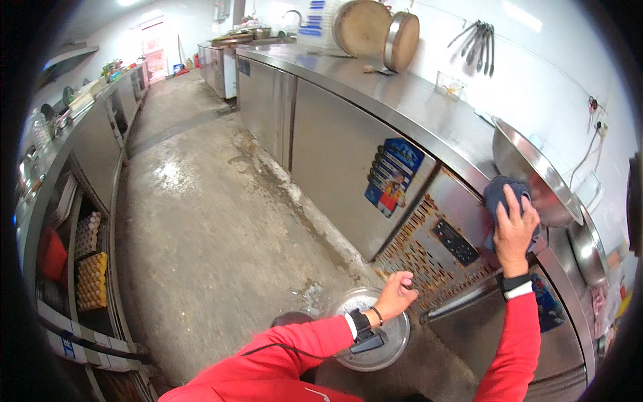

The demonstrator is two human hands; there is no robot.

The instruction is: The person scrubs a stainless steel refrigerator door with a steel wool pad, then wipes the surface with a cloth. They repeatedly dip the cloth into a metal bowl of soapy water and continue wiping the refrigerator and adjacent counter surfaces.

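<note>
My right hand presses a folded dark blue cloth against the front edge of the stainless-steel counter, fingers spread over it. Just beyond the cloth, a large steel bowl leans on its side on the counter. Below the hand is a rust-stained, slotted panel with a dark control panel. My left hand hangs in front of the slotted panel, holding nothing, its fingers loosely bent and the thumb apart. Beneath the left forearm, a round metal basin stands on the floor, partly hidden.
A second steel bowl stands near the counter's right end. Round wooden chopping boards lean at the back wall. Along the left, a counter with open shelves holds egg trays. Wet patches mark the concrete floor.
</note>
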